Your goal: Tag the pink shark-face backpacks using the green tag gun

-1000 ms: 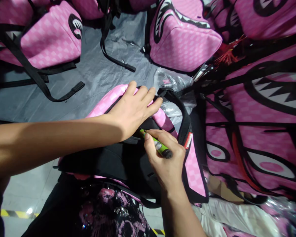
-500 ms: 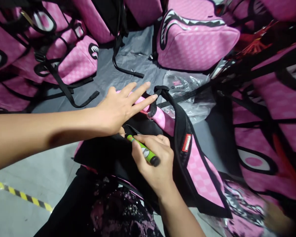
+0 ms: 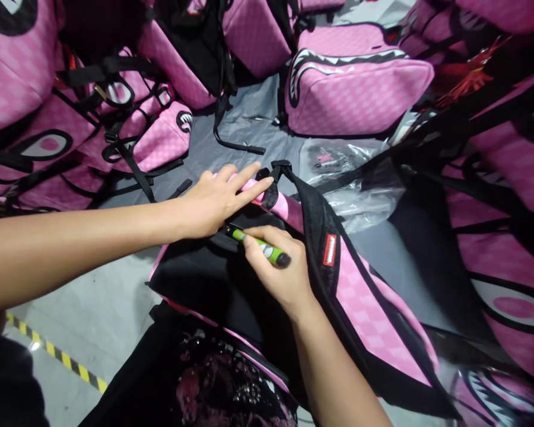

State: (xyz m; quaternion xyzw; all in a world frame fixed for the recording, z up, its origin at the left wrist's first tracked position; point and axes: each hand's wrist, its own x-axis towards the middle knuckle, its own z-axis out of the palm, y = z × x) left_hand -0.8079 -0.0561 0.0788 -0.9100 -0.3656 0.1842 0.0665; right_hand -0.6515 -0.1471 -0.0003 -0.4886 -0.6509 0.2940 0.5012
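Shift since the earlier frame: left hand (image 3: 209, 201), fingers drawn closer, lies flat and open on the top edge of the pink checkered fabric backpack (image 3: 365, 308). The right hand (image 3: 278, 273) pinches a slim green marker pen (image 3: 260, 248), long axis lower-right to upper-left, tip at the black back panel (image 3: 204, 284), just beside the left thumb.

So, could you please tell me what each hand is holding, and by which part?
The right hand holds the green marker around its middle, dark end sticking out. The left hand holds nothing; it lies flat on the pink backpack.
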